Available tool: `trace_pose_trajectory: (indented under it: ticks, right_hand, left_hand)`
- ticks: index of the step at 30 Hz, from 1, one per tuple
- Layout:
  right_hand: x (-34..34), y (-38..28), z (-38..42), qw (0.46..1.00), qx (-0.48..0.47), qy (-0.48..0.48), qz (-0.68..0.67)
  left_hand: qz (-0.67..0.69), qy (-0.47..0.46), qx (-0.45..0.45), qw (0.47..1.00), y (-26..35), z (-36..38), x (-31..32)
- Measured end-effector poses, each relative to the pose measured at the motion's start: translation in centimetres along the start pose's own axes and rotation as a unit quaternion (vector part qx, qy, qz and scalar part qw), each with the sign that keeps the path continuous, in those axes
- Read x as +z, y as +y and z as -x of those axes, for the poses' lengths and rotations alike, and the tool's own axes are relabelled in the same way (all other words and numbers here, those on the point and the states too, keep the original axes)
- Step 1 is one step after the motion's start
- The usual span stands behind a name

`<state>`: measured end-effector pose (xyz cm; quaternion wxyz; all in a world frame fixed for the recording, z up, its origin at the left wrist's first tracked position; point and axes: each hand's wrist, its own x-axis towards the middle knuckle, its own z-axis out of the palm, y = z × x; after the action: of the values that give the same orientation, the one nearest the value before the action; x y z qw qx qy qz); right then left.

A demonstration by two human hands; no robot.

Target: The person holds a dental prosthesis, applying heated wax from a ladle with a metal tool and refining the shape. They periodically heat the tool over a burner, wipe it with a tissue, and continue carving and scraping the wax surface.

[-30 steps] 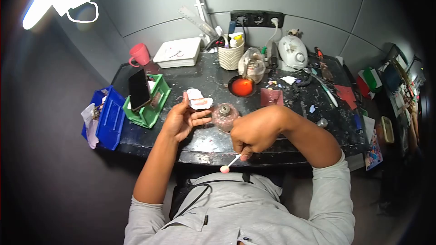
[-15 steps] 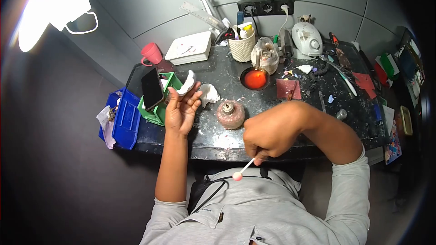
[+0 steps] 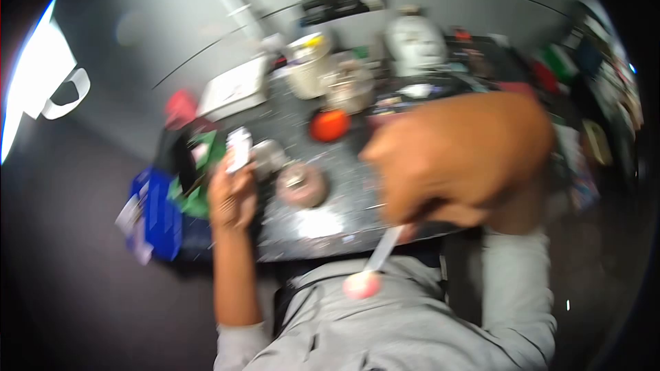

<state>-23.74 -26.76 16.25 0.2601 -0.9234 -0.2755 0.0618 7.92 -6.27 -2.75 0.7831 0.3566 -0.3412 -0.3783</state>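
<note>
- The left hand (image 3: 234, 198) is holding a white piece (image 3: 239, 149) at its fingertips, with the palm turned upward; the shape of the piece is too blurred to tell.
- The right hand (image 3: 450, 168) is closed around a white stick (image 3: 385, 247), and the fist is bent so that the knuckles are on top.
- The stick points down and to the left, and at its lower end there is a pink ball (image 3: 362, 285), which is seen in front of the person's grey clothes, beyond the near edge of the table (image 3: 357, 209).
- Just to the right of the left hand, a second white piece (image 3: 269, 156) lies on the table.
- Between the two hands stands a round pinkish jar (image 3: 301, 187) with a metal-looking top.
- Farther back is a small dark pan (image 3: 330, 126) with bright red content.
- To the left of the left hand is a green bin (image 3: 191, 200) with a dark phone (image 3: 181, 159) leaning at it, and next to this, a blue bin (image 3: 162, 218).
</note>
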Motion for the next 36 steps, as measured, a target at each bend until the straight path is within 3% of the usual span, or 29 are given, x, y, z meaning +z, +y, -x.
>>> trace_pose_trajectory:
  ticks: [1,2,4,5,7,15,17,18,29,33,34,35,36]
  right_hand:
    - [0.3,0.6,0.2,0.997,-0.051,0.060,0.001]
    - [0.1,-0.2,0.3,0.998,-0.023,0.063,-0.005]
    - [0.6,-0.1,0.6,0.991,-0.074,0.102,0.036]
    - [0.4,-0.4,0.0,0.997,-0.010,0.065,0.041]
    - [0.3,-0.9,0.2,0.998,0.014,0.058,0.034]
    - [0.2,-0.9,0.3,0.997,0.027,0.057,0.052]
    - [0.1,-0.9,0.6,0.994,-0.041,0.103,0.008]
    - [-0.3,-1.7,0.9,0.996,0.017,0.086,-0.008]
    - [-0.5,-1.3,2.1,0.988,-0.057,0.131,0.065]
    - [-0.7,-1.4,3.3,0.966,-0.120,0.175,0.151]
    - [-0.7,-1.6,3.4,0.975,-0.086,0.146,0.145]
    - [0.2,-0.7,4.1,0.974,-0.103,0.193,0.049]
    - [-1.0,-3.0,4.7,0.984,-0.026,0.140,0.107]
  left_hand:
    - [-0.043,0.024,0.006,0.999,0.0,0.0,0.6]
    - [-0.053,0.013,0.017,0.998,0.0,0.1,0.4]
    - [-0.042,-0.037,0.008,0.998,0.1,0.3,0.5]
    - [-0.039,-0.041,0.009,0.998,0.2,0.2,0.7]
    - [-0.072,-0.020,0.008,0.997,0.2,0.1,1.8]
    - [-0.067,-0.029,0.016,0.997,-0.3,0.2,-1.6]
    - [-0.073,-0.031,0.037,0.996,-0.7,0.2,-1.8]
    - [-0.074,-0.039,0.041,0.996,-0.8,0.2,-2.0]
    - [-0.054,-0.047,0.035,0.997,-0.7,-0.5,-2.0]
    - [-0.013,0.007,0.023,1.000,-1.1,0.0,-2.1]
    - [-0.034,-0.022,0.038,0.998,-1.2,0.0,-1.8]
    - [-0.074,-0.035,0.045,0.996,-1.0,0.0,-1.4]
    - [-0.028,-0.014,0.040,0.999,-1.1,0.0,-0.7]
